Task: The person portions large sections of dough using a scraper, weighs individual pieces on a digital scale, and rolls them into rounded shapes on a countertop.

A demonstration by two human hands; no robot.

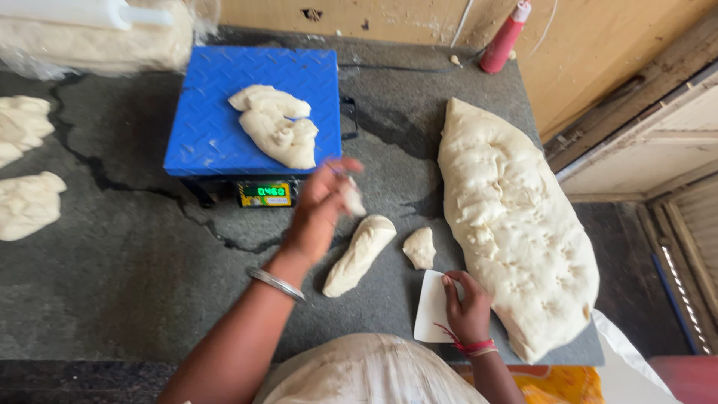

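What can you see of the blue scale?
The blue scale is a square platform with a diamond-tread top, plastic-looking, sitting flat on the dark stone counter at upper left. A green digital display is lit on its front edge. A lumpy piece of pale dough lies on it. No hand touches it.

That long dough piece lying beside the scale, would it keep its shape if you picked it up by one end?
Probably not. The long dough piece lies slumped and rounded like the big dough mass, so it would likely sag and stretch. It looks soft and tacky, unlikely to slide or roll.
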